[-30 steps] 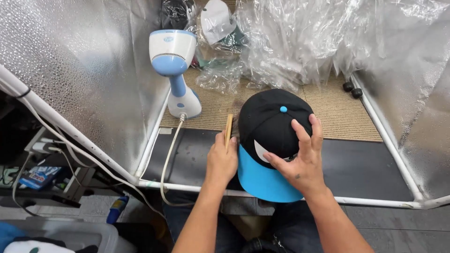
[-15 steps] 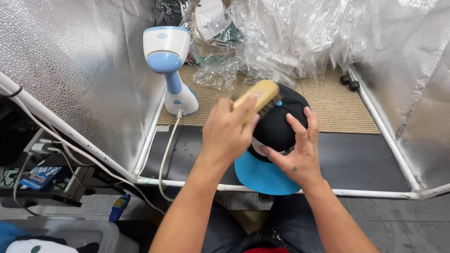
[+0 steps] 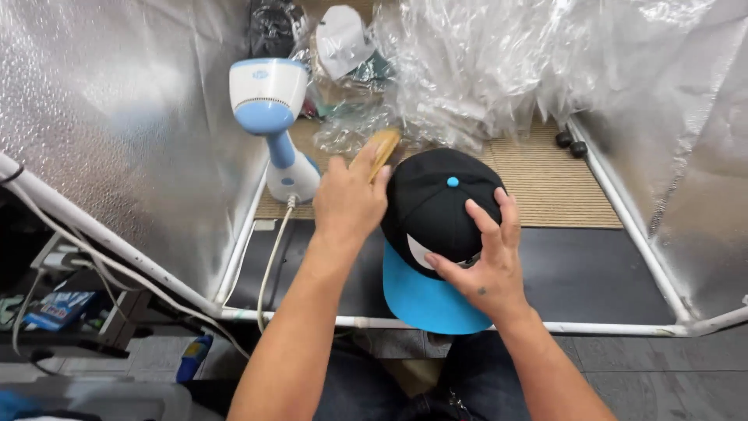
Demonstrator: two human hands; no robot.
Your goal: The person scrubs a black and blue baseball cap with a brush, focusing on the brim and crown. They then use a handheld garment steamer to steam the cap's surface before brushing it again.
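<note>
I see the black baseball cap [image 3: 440, 206] with its bright blue brim [image 3: 425, 300] directly under my right hand [image 3: 483, 261], brim pointing back toward my body and a small blue button [image 3: 453, 182] at the crown just beyond the fingertips. The right fingers are spread and pressed flat over the crown's near side, holding it steady; a white patch on the front panel shows between thumb and index finger, its design mostly covered. My left hand [image 3: 349, 199] is curled shut around a wooden brush [image 3: 379, 152], which sticks out past the knuckles just beside the cap's far-left edge; I cannot tell whether its bristles touch the fabric.

Beyond the left hand's fingers stands a white and light-blue garment steamer [image 3: 271, 117], upright on its base, its white cord [image 3: 273, 257] trailing back beside my left forearm. Past both hands lies a heap of crumpled clear plastic bags [image 3: 483, 70], with a white bag and a dark one half buried at the top edge, their contents hard to make out. Two small dark round objects [image 3: 571, 144] sit far right of the fingertips, too small to identify.

The cap hovers over a black mat [image 3: 592, 269]; a tan woven mat [image 3: 545, 175] lies farther out. Silvery reflective walls [image 3: 117, 117] on a white tube frame [image 3: 623, 327] enclose the space. Far left, a small blue package [image 3: 58, 308] rests among cables on a dark shelf, cut off by shadow.
</note>
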